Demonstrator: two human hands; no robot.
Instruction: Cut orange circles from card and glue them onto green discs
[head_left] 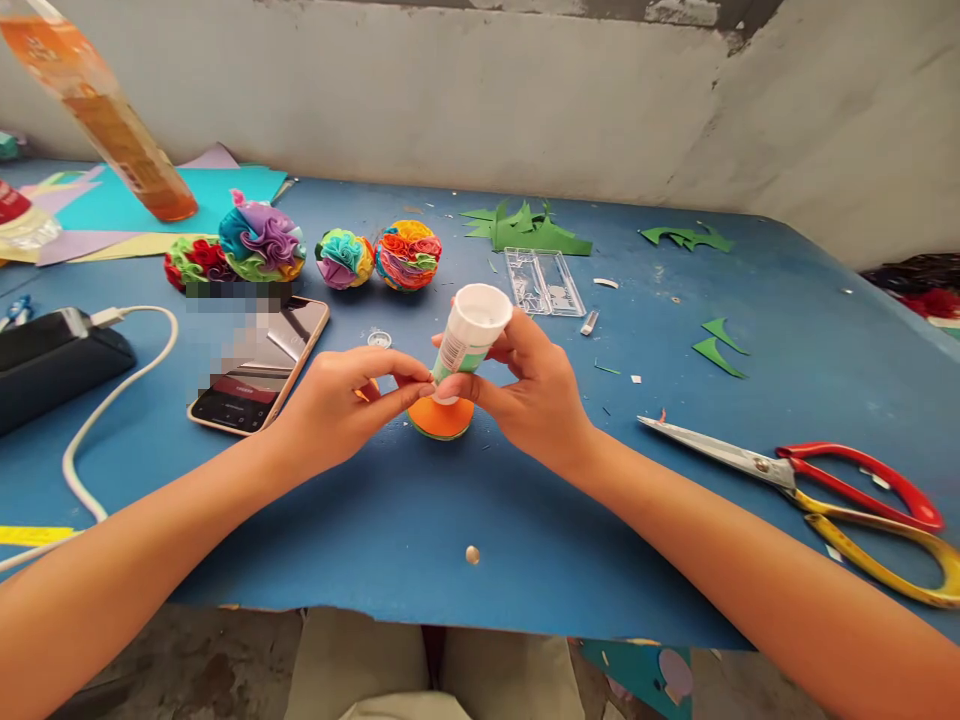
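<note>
My right hand (pixel 536 395) grips a white and green glue stick tube (pixel 468 340), held upside down with its tip pressed toward an orange paper disc (pixel 442 418) on the blue table (pixel 420 520). My left hand (pixel 341 405) pinches at the tube's lower end and the disc's edge, fingers closed. A small clear cap (pixel 379 339) lies just behind my left hand.
Several colourful paper flower balls (pixel 407 254) sit at the back. A phone (pixel 262 365), a black power bank (pixel 52 362) with white cable and an orange bottle (pixel 112 120) are on the left. Scissors (pixel 825 485) lie at right. Green paper scraps (pixel 525 230) and a clear box (pixel 544 282) are behind.
</note>
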